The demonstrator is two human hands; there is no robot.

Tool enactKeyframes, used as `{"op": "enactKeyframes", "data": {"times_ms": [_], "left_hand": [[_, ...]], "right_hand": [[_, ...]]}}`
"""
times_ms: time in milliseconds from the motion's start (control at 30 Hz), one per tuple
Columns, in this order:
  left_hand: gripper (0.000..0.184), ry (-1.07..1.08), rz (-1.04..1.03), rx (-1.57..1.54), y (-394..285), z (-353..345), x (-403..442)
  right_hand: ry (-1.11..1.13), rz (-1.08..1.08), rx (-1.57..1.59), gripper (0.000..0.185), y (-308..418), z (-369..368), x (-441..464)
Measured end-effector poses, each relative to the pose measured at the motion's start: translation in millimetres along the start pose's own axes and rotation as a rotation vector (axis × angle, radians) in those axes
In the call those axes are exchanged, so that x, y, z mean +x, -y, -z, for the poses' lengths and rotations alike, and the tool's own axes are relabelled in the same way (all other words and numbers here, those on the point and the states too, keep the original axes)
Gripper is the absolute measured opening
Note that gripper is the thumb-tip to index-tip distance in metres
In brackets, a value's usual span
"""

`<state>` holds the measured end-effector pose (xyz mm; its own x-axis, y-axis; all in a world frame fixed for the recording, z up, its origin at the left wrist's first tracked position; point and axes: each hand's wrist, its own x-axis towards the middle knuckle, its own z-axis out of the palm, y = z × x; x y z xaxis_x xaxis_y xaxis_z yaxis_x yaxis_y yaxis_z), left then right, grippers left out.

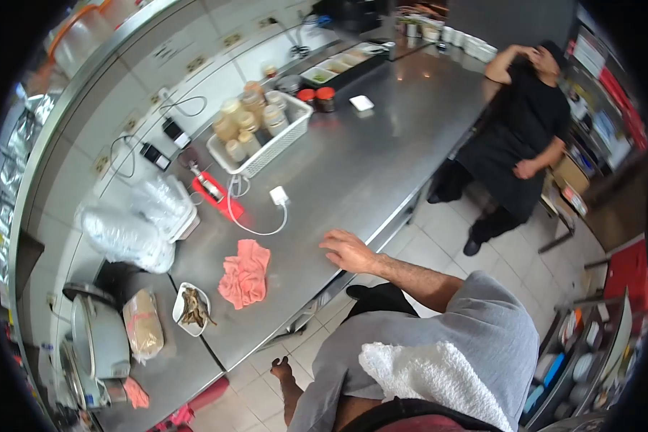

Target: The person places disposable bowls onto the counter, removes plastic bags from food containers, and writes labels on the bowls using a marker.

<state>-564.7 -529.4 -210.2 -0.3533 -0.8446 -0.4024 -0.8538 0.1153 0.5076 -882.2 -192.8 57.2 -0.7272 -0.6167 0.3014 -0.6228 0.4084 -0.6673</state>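
Observation:
My right hand (349, 250) rests on the near edge of the steel table (331, 194), fingers spread and holding nothing. My left hand (281, 368) hangs low beside my body, below the table edge, its fingers loosely bent and apart with nothing seen in them. Left of my right hand a crumpled pink cloth (245, 275) lies on the table. Past it stands a white dish (192, 309) with brown, dried-looking pieces in it. A white charger with its cable (279, 196) and a red device (214, 193) lie farther back.
A white basket of bottles (261, 137) stands against the wall. Wrapped plastic containers (133, 223), a bagged brown item (144, 324) and a rice cooker (99, 335) are at the left. A co-worker in black (522, 137) stands at the table's far right; shelves (579, 353) are behind me.

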Motion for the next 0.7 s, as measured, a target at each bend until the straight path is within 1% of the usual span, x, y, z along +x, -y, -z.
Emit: {"op": "enactKeyframes", "data": {"times_ms": [33,67,133,167,200,233,267,300,333,367,400,433,467,500,567,667,700], "left_hand": [[0.046,-0.073,-0.139,0.108,3.2,-0.2,5.2],[0.046,-0.049,-0.158,0.118,10.3,0.0,16.7],[0.049,0.141,-0.183,0.123,19.0,-6.9,25.0],[0.049,0.174,-0.097,0.048,22.3,-12.0,19.0],[0.049,0.19,-0.114,0.051,25.3,-20.3,10.0],[0.037,0.115,-0.217,0.097,36.8,-38.9,11.4],[0.027,0.041,-0.323,0.143,38.1,-50.7,7.2],[0.025,0.196,-0.48,0.294,37.9,-52.3,-0.1],[0.029,0.353,-0.642,0.446,32.9,-55.8,-6.0],[0.029,0.402,-0.436,0.375,39.0,-67.4,-32.0],[0.03,0.455,-0.575,0.376,34.7,-64.7,-55.1],[0.03,0.43,-0.562,0.458,39.8,-83.2,-59.4],[0.031,0.396,-0.546,0.537,39.1,-96.4,-67.7],[0.031,0.407,-0.585,0.549,34.6,-102.2,-75.9],[0.031,0.436,-0.584,0.491,33.2,-102.7,-94.8],[0.032,0.475,-0.692,0.514,11.3,-111.8,-113.8],[0.033,0.499,-0.688,0.465,8.7,-117.7,-124.6]], "right_hand": [[-0.019,-0.076,-0.028,0.029,0.8,1.8,-26.2],[-0.031,-0.152,-0.057,0.028,5.8,6.0,-51.8],[-0.045,-0.182,-0.058,0.026,16.3,11.1,-104.0],[0.004,-0.244,-0.02,0.025,19.4,8.7,-130.7],[0.045,-0.302,0.018,0.024,21.0,7.8,-153.5],[0.103,-0.328,-0.016,0.024,29.3,14.3,-171.5],[0.102,-0.32,0.001,0.025,31.9,16.2,-188.2],[0.093,-0.341,0.006,0.025,36.6,18.3,-202.4],[0.079,-0.363,0.008,0.026,40.4,21.6,-214.2],[0.04,-0.393,-0.006,0.026,41.3,23.0,-225.5],[0.03,-0.371,-0.024,0.026,40.7,22.1,-235.2],[0.021,-0.344,-0.046,0.026,40.4,26.7,-244.2],[-0.019,-0.369,-0.064,0.026,43.8,35.0,-253.5],[-0.015,-0.361,-0.067,0.026,50.0,42.5,-263.6],[-0.025,-0.361,-0.075,0.027,62.2,58.1,-287.2],[-0.013,-0.434,-0.042,0.027,71.8,81.4,-341.4],[-0.016,-0.468,-0.04,0.027,69.4,89.2,-365.4]]}}
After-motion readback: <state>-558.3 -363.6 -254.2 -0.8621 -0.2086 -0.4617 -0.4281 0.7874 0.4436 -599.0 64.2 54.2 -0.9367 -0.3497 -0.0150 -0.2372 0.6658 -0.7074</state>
